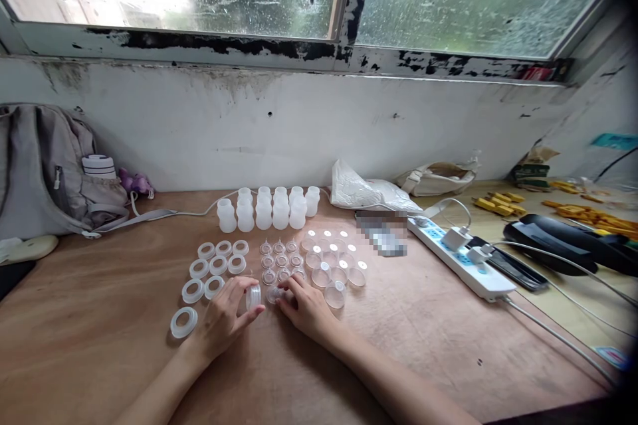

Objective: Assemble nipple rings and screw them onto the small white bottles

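My left hand (225,317) is closed round a small white ring collar (254,296), held on edge just above the wooden table (100,319). My right hand (305,305) pinches a small clear nipple (274,294) lying on the table beside it. Left of my hands lie several white ring collars (209,267). In front are several clear nipples (280,260) in rows, and to their right several clear dome caps (333,264). Behind them stand several small white bottles (269,209).
A grey backpack (44,172) with a white cup (98,166) sits at the far left. A white plastic bag (369,194), a white power strip (461,259) with plugged chargers, a phone (513,269), black objects (568,239) and yellow parts (503,202) lie to the right.
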`<action>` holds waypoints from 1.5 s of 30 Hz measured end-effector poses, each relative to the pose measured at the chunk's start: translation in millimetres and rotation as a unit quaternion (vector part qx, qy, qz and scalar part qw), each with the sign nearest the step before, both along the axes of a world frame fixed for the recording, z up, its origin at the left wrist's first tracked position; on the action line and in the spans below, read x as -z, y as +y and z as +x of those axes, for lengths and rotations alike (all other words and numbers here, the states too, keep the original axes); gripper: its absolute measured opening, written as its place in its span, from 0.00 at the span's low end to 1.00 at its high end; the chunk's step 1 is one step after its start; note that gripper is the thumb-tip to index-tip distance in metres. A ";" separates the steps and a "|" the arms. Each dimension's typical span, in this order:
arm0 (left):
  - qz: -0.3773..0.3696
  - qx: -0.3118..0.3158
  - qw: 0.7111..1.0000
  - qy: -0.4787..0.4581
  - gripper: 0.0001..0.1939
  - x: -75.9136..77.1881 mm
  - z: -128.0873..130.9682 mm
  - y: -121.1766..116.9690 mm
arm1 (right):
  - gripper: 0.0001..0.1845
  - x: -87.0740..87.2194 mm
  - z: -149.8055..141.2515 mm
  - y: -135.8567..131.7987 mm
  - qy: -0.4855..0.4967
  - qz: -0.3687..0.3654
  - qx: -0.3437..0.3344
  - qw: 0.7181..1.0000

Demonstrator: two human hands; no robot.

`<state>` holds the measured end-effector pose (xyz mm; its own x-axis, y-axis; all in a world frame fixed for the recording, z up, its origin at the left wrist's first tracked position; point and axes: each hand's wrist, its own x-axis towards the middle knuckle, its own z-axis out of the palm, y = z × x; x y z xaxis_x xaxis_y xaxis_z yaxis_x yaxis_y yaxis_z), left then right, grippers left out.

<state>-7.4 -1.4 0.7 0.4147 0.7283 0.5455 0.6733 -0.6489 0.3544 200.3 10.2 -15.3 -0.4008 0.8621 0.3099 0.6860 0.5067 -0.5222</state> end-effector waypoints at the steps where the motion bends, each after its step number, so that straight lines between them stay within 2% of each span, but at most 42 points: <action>1: 0.008 0.003 1.000 -0.003 0.15 0.7 0.1 0.0 | 0.07 -0.8 -0.1 -0.4 0.014 0.001 -0.001 1.000; 9: 0.027 -0.007 0.999 -0.030 0.15 -0.5 0.2 -2.8 | 0.09 -3.2 -1.2 -2.9 0.095 -0.002 -0.025 0.995; 15: 0.004 0.020 1.000 0.007 0.16 -6.6 4.7 -5.5 | 0.11 -1.0 -2.7 -4.1 0.124 0.042 -0.026 0.991; 21: 0.009 0.022 1.000 -0.017 0.08 -1.2 9.1 -6.8 | 0.11 -0.7 -3.0 -4.5 0.161 0.088 -0.024 0.983; 30: 0.021 0.026 0.999 -0.040 0.12 5.1 9.1 -3.6 | 0.14 -4.9 -6.8 -11.7 0.174 0.143 -0.045 0.973; 37: 0.002 0.053 0.995 -0.079 0.15 12.2 11.4 -2.7 | 0.10 -4.0 -11.0 -17.0 0.144 0.129 -0.068 0.979; 45: 0.008 0.055 0.997 -0.060 0.13 9.8 12.5 -4.0 | 0.05 -5.9 -12.0 -19.2 0.140 0.107 -0.077 0.981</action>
